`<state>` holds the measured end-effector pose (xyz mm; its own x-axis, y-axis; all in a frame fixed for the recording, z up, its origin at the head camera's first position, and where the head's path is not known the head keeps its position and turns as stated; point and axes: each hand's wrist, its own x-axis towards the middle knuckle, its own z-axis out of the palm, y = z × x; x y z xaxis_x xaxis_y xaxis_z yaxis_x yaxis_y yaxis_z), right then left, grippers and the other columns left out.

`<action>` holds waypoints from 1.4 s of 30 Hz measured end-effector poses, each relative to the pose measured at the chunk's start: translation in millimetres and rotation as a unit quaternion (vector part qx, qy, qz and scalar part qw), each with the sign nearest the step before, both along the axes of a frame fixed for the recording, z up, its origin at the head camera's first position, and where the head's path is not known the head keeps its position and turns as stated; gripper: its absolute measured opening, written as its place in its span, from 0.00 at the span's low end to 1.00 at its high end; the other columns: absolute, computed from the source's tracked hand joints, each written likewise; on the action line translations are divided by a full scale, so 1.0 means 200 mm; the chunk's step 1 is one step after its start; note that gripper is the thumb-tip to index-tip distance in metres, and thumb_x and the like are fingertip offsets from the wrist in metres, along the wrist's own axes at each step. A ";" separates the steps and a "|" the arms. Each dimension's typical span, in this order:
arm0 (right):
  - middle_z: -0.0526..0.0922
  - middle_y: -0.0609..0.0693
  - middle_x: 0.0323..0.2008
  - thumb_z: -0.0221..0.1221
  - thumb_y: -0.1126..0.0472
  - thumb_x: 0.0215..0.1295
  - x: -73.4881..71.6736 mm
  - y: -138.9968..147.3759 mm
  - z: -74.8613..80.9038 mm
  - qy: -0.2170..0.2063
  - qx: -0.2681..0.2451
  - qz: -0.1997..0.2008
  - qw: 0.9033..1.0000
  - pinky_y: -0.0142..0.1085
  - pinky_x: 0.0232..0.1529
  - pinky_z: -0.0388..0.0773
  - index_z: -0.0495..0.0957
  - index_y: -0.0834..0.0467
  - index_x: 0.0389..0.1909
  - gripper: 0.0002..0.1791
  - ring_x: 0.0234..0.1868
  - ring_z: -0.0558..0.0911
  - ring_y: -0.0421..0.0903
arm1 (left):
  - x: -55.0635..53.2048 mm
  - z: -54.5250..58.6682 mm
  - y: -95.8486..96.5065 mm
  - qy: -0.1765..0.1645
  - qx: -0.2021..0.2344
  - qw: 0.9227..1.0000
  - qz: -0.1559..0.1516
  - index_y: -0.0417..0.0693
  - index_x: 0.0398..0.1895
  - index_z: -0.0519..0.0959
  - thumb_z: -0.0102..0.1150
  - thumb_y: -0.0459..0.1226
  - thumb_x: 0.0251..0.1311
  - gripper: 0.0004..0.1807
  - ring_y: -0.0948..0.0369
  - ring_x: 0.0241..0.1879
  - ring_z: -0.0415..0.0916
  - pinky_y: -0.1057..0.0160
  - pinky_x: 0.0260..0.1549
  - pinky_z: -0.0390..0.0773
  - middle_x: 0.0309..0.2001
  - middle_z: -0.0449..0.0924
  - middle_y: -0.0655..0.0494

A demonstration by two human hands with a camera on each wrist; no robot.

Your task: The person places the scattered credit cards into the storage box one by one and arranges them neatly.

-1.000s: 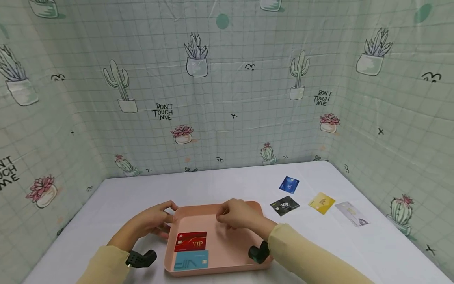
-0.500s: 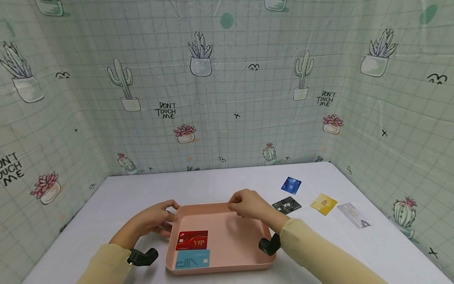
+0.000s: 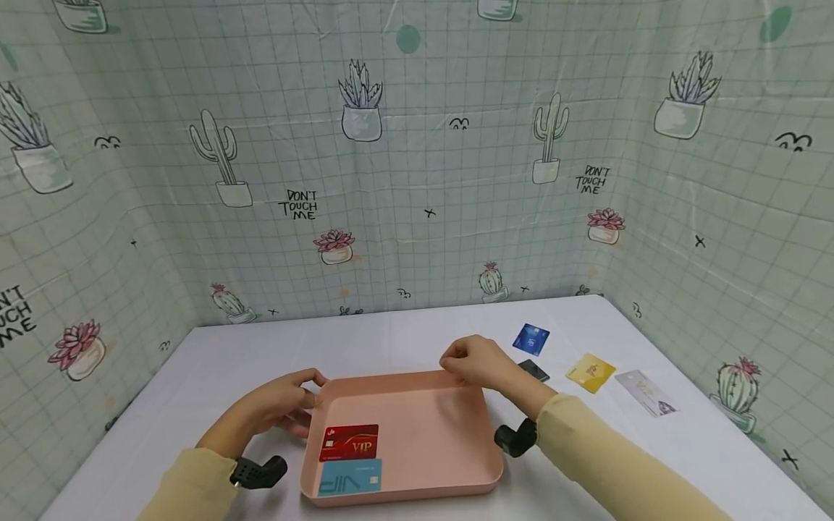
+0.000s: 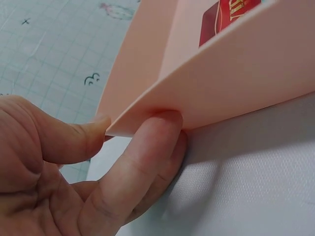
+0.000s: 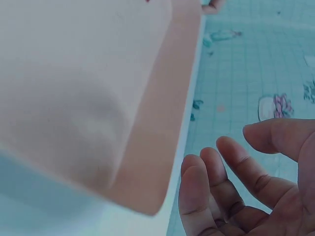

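Note:
A shallow pink tray (image 3: 436,441) lies on the white table in the head view. In its left part are a red VIP card (image 3: 350,442) and, nearer me, a light blue card (image 3: 350,476). My left hand (image 3: 283,401) holds the tray's far left corner; in the left wrist view the thumb (image 4: 74,145) is at the corner edge and fingers (image 4: 152,142) press the outer wall. My right hand (image 3: 478,362) hovers by the far right corner. In the right wrist view its loosely bent fingers (image 5: 194,189) hold nothing, apart from the tray wall.
Right of the tray on the table (image 3: 260,347) lie a dark blue card (image 3: 531,339), a black card (image 3: 534,370) partly behind my right wrist, a yellow card (image 3: 591,373) and a silver card (image 3: 647,393). A patterned cloth (image 3: 417,166) encloses the table's back and sides.
My right hand has moved right and away from me, from over the tray's middle to its far right corner. The left hand, tray and cards stay put.

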<state>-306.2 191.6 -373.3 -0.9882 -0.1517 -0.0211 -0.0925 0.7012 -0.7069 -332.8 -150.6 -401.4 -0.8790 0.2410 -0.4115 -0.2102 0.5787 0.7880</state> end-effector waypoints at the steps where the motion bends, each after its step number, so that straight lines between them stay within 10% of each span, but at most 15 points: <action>1: 0.88 0.51 0.38 0.62 0.58 0.70 0.00 0.01 0.00 -0.001 -0.001 -0.004 1.000 0.38 0.37 0.88 0.87 0.60 0.45 0.12 0.35 0.87 0.44 | 0.00 0.00 0.00 0.000 -0.001 1.000 0.001 0.45 0.61 0.71 0.57 0.34 0.70 0.18 0.55 0.32 0.85 0.63 0.27 0.87 0.42 0.85 0.47; 42: 0.86 0.61 0.41 0.58 0.57 0.72 -0.03 0.48 -0.03 -0.042 0.035 -0.077 0.996 0.35 0.37 0.86 0.82 0.69 0.52 0.19 0.34 0.84 0.46 | -0.01 0.00 -0.01 -0.007 0.012 1.000 0.007 0.45 0.59 0.72 0.55 0.33 0.71 0.16 0.55 0.31 0.84 0.63 0.25 0.87 0.41 0.84 0.46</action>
<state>-312.6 287.4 -378.8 -0.9939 0.0071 -0.1097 0.0779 0.7498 -0.6571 -334.4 -151.7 -402.4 -0.8764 0.2396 -0.4178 -0.2286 0.5566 0.7987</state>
